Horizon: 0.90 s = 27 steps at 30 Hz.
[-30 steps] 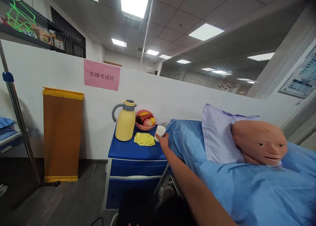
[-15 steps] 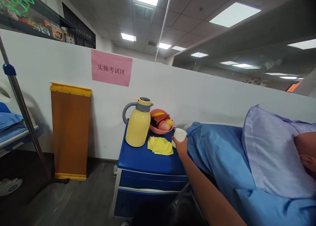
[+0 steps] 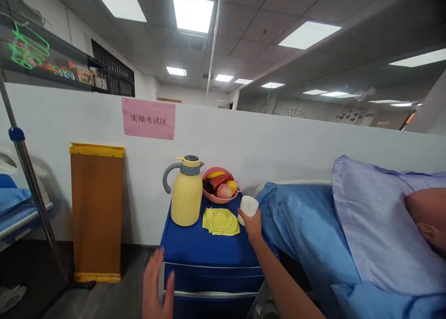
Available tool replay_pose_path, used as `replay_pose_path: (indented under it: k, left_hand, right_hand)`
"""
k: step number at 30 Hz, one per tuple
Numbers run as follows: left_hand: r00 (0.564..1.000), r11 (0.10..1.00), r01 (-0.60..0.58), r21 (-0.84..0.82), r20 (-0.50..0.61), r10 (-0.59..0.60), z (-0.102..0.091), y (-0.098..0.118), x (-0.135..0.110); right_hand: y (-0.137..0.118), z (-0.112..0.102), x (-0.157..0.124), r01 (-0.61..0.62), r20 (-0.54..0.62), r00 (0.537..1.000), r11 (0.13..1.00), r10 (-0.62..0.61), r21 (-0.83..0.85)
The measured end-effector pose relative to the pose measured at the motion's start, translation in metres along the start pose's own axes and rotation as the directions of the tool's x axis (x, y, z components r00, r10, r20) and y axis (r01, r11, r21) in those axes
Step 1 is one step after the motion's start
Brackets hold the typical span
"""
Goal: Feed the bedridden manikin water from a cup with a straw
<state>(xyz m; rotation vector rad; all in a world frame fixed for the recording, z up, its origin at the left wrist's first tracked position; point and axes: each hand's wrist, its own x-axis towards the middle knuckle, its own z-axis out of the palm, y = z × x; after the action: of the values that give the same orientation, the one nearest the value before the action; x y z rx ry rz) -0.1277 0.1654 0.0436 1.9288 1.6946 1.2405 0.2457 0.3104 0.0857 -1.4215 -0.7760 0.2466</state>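
My right hand (image 3: 253, 223) is wrapped round a white cup (image 3: 249, 206) at the right side of the blue bedside cabinet (image 3: 195, 249). My left hand (image 3: 157, 286) is raised in front of the cabinet's near left edge, holding nothing, its thumb and fingers apart and a little blurred. A folded yellow cloth (image 3: 220, 221) lies left of the cup. Behind it stands a pink basket (image 3: 223, 200) of fruit, and to the left a yellow thermos jug (image 3: 187, 198) with a grey handle.
On the right is a bed with blue bedding (image 3: 296, 212), a lilac pillow (image 3: 365, 216) and a manikin's head (image 3: 427, 214). A brown board (image 3: 95, 212) leans on the white partition (image 3: 296, 147). A metal pole (image 3: 33, 184) stands at the left.
My left hand has come into view from below. My right hand still grips the cup on the cabinet. The view has tilted up, so things sit lower in the picture.
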Motion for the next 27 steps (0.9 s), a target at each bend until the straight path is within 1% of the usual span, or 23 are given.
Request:
replay_pose_path:
  k: [1,2,3,4,5,6,7,8,9,10,12,14,16,18,20,22,25,27]
  left_hand:
    - [0.989,0.995,0.022,-0.097,-0.142,-0.036,-0.018,0.018,0.036]
    - [0.971,0.984,0.023,-0.179,-0.232,-0.065,-0.035,0.037,0.071]
    - [0.96,0.971,0.012,-0.237,-0.268,-0.077,-0.051,0.055,0.104]
    - [0.958,0.962,-0.008,-0.275,-0.278,-0.072,-0.065,0.071,0.135]
    - [0.954,0.959,-0.032,-0.281,-0.293,-0.054,-0.077,0.084,0.161]
    - [0.956,0.969,-0.067,-0.237,-0.294,-0.006,-0.085,0.095,0.184]
    - [0.955,0.98,-0.12,-0.161,-0.289,0.07,-0.091,0.103,0.202]
    - [0.946,0.983,-0.179,-0.051,-0.284,0.157,-0.094,0.109,0.218]
    - [0.935,0.969,-0.235,0.069,-0.257,0.245,-0.095,0.114,0.23]
    - [0.932,0.951,-0.266,0.158,-0.212,0.295,-0.095,0.118,0.239]
    - [0.937,0.925,-0.277,0.261,-0.139,0.319,-0.094,0.127,0.253]
    - [0.953,0.929,-0.248,0.274,-0.102,0.284,-0.092,0.138,0.264]
    - [0.964,0.941,-0.223,0.254,-0.083,0.251,-0.091,0.148,0.271]
    - [0.971,0.951,-0.207,0.231,-0.067,0.228,-0.09,0.156,0.274]
    - [0.974,0.959,-0.199,0.203,-0.063,0.216,-0.091,0.163,0.272]
    - [0.974,0.963,-0.203,0.175,-0.066,0.217,-0.091,0.168,0.264]
    - [0.967,0.961,-0.229,0.153,-0.075,0.242,-0.094,0.175,0.249]
    - [0.959,0.954,-0.256,0.158,-0.08,0.27,-0.1,0.181,0.239]
  right_hand:
    - [-0.006,-0.005,-0.007,-0.007,0.016,1.0,1.0,0.007,0.021]
    - [-0.011,-0.012,-0.015,-0.013,0.036,0.999,0.999,0.011,0.042]
    - [-0.017,-0.02,-0.024,-0.016,0.06,0.998,0.998,0.013,0.062]
    - [-0.022,-0.029,-0.033,-0.017,0.081,0.997,0.997,0.01,0.081]
    - [-0.026,-0.04,-0.043,-0.016,0.098,0.995,0.995,0.007,0.095]
    - [-0.031,-0.052,-0.051,-0.015,0.108,0.994,0.994,0.004,0.107]
    - [-0.035,-0.065,-0.06,-0.014,0.113,0.994,0.993,0.001,0.116]
    - [-0.039,-0.077,-0.067,-0.013,0.114,0.993,0.992,-0.001,0.123]
    - [-0.042,-0.089,-0.074,-0.014,0.119,0.993,0.991,-0.002,0.131]
    - [-0.046,-0.101,-0.08,-0.017,0.129,0.992,0.99,-0.001,0.139]
    - [-0.053,-0.119,-0.091,-0.032,0.161,0.987,0.987,0.007,0.155]
    - [-0.061,-0.131,-0.101,-0.06,0.186,0.982,0.986,0.03,0.159]
    - [-0.07,-0.137,-0.111,-0.075,0.174,0.983,0.986,0.049,0.146]
    - [-0.08,-0.138,-0.123,-0.066,0.163,0.986,0.989,0.044,0.135]
    - [-0.088,-0.136,-0.136,-0.043,0.177,0.984,0.99,0.019,0.134]
    - [-0.093,-0.133,-0.15,-0.026,0.204,0.979,0.99,-0.002,0.136]
    - [-0.094,-0.126,-0.173,-0.015,0.203,0.979,0.991,-0.013,0.137]
    - [-0.095,-0.123,-0.188,-0.015,0.212,0.977,0.99,-0.015,0.142]
